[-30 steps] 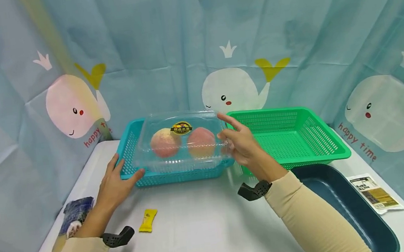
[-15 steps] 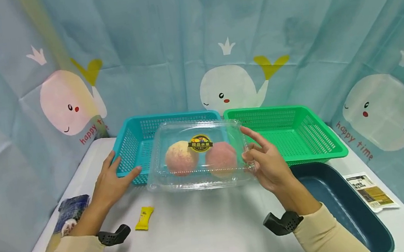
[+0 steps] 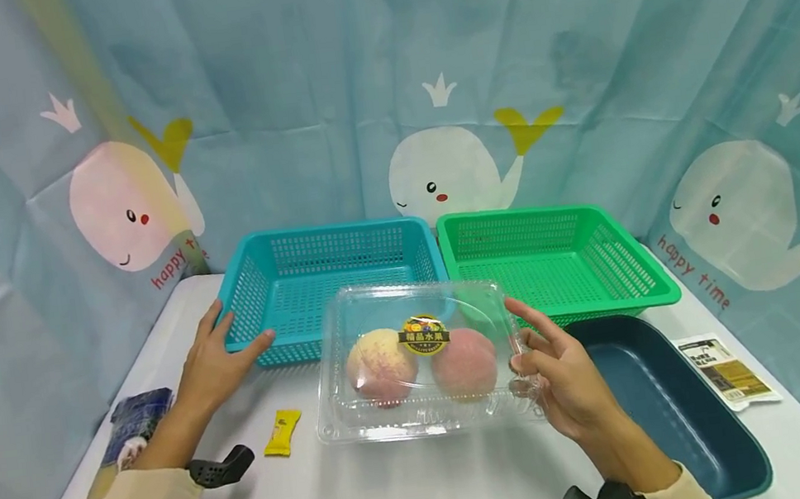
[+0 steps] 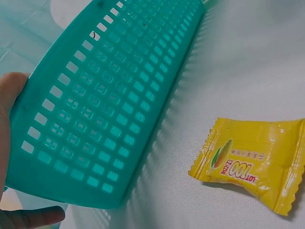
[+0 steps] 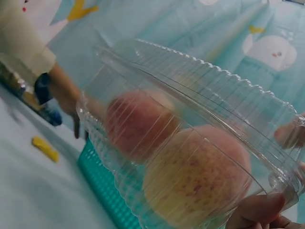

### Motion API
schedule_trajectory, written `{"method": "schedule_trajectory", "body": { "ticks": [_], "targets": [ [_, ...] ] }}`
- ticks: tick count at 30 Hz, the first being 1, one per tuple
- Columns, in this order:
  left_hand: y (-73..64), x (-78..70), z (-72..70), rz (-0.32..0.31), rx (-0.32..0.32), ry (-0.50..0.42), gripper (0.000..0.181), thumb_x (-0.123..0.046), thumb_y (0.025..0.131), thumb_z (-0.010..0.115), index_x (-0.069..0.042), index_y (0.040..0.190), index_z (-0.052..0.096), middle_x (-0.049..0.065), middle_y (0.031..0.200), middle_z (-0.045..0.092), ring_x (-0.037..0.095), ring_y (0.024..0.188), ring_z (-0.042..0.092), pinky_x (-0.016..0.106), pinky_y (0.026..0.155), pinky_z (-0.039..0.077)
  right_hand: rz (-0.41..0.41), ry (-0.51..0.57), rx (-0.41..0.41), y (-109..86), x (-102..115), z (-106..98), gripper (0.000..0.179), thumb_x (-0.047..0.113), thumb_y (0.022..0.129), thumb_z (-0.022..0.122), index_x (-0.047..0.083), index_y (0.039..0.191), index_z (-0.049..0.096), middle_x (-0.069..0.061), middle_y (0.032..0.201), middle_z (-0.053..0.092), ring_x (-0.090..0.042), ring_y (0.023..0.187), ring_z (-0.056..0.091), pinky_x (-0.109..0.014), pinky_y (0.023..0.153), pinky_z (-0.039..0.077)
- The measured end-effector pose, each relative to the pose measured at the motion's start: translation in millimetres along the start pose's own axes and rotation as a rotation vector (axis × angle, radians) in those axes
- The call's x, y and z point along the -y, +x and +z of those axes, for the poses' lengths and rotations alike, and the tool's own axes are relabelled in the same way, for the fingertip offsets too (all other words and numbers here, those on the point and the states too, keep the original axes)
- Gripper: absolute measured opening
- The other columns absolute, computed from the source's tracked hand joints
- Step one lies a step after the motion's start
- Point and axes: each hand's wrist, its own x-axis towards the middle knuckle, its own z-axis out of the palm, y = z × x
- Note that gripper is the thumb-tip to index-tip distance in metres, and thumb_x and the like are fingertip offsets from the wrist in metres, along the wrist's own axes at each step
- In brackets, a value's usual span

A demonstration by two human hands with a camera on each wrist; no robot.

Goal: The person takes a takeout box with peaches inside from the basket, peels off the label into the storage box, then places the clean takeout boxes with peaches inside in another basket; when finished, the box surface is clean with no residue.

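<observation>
My right hand [image 3: 573, 378] pinches the right end of a clear plastic clamshell box [image 3: 480, 414], thumb in front and index finger stretched along its side. Two peaches [image 3: 383, 366] show through the lid, one yellowish, one pinker, below a black and yellow sticker [image 3: 424, 335]. The box tilts toward me, in front of the baskets. At the near left corner of the blue basket [image 3: 344, 281], my left hand [image 3: 214, 368] rests with its fingers spread, fingertips on the left side and thumb along the front. The left wrist view shows the basket's perforated wall [image 4: 105, 109] close up.
A yellow wrapped candy [image 3: 283, 433] lies near my left wrist. The green basket [image 3: 559, 263] adjoins the blue one on the right, with a dark blue tray [image 3: 674, 407] before it. A printed packet [image 3: 730, 371] lies at far right, a blue bag [image 3: 139, 419] at far left.
My right hand has brought the clamshell box with the peaches from over the blue basket toward me and slightly right. My left hand has stayed at the basket's corner.
</observation>
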Motion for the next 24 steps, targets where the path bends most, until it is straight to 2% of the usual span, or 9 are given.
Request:
{"method": "schedule_trajectory", "body": {
  "ticks": [5,11,24],
  "targets": [
    [1.7,-0.5,-0.6,0.000,0.003,0.002,0.097,-0.060,0.089,0.056,0.011,0.146,0.024,0.020,0.158,0.004,0.053,0.135,0.018,0.072,0.098,0.024,-0.003,0.042,0.025,-13.7,-13.4,-10.0,0.073,-0.016,0.083,0.052,0.008,0.150,0.033,-0.012,0.100,0.040,-0.012,0.070,0.045,-0.020,0.056,0.048],
    [0.9,-0.7,-0.6,-0.005,0.008,-0.005,0.097,-0.059,0.089,0.056,0.012,0.146,0.023,0.021,0.158,0.004,0.053,0.136,0.017,0.072,0.098,0.023,0.023,0.045,0.003,-25.3,-31.8,-22.0,0.074,-0.016,0.083,0.053,0.005,0.150,0.030,-0.010,0.099,0.041,-0.012,0.072,0.047,-0.020,0.058,0.050],
    [2.7,1.1,0.6,-0.004,0.011,0.008,0.096,-0.061,0.090,0.053,0.010,0.147,0.023,0.021,0.158,0.003,0.054,0.135,0.017,0.073,0.097,0.023,-0.009,0.072,0.002,-29.4,-62.2,-43.0,0.074,-0.018,0.081,0.051,0.000,0.149,0.030,-0.012,0.100,0.041,-0.007,0.067,0.049,-0.015,0.053,0.047]
  ]
}}
